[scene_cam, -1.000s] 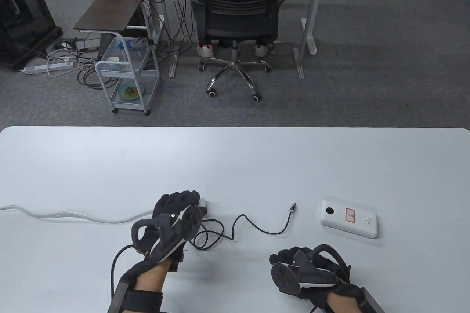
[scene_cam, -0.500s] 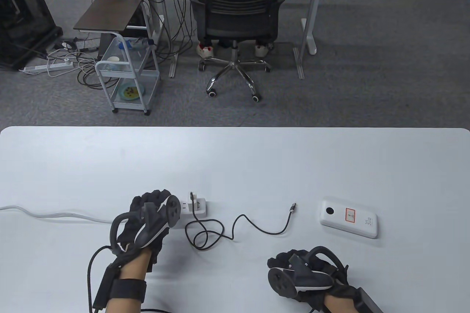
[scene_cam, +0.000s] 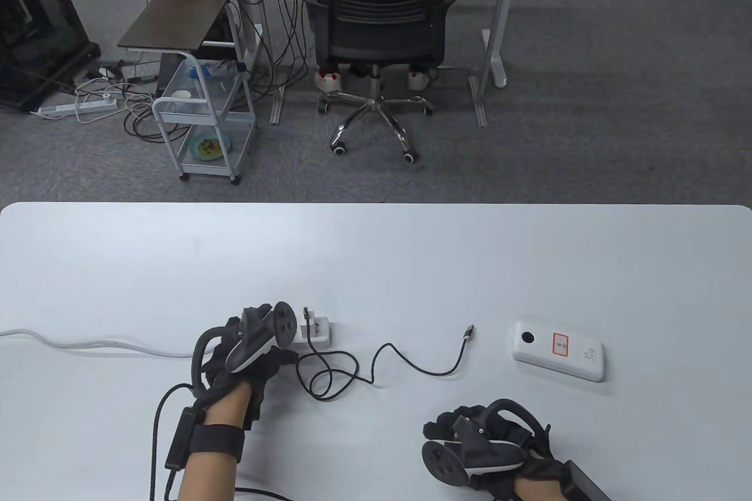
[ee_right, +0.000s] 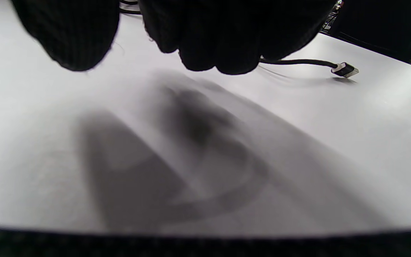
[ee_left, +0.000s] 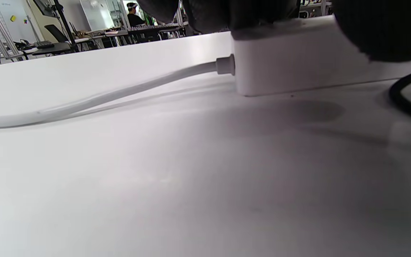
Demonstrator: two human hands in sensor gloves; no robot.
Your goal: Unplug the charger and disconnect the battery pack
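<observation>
1. Grey carpet, an office chair [scene_cam: 379, 13] and a small wheeled cart [scene_cam: 202, 125] lie beyond the far edge of the white table [scene_cam: 376, 254]; the power strip [scene_cam: 314, 333] near the table's front serves as the landmark.
2. Only the strip's right end shows in the table view; its white cord [scene_cam: 88, 343] runs off to the left table edge, and the left wrist view shows that cord entering the strip's end face [ee_left: 298, 67].
3. On that visible end stands the white charger [scene_cam: 309, 326], upright; whether its prongs are seated I cannot tell.
4. A thin black cable [scene_cam: 376, 363] leaves the charger, coils just in front of the strip, then trails right to a free plug [scene_cam: 468, 332] lying on the table; the right wrist view shows the same plug [ee_right: 344, 69] bare on the surface.
5. Further right of the strip, beyond the plug and apart from it, lies the white battery pack [scene_cam: 558, 350], flat, with nothing plugged into it.
6. Left hand [scene_cam: 252, 348] covers the strip's left part; the left wrist view shows its fingers [ee_left: 384, 28] resting on the strip's top, pressing rather than wrapping round it.
7. Right hand [scene_cam: 476, 445] sits in front of and to the right of the strip, near the table's front edge, fingers curled into a loose fist, holding nothing; its fingertips [ee_right: 219, 46] hang just above the table.
</observation>
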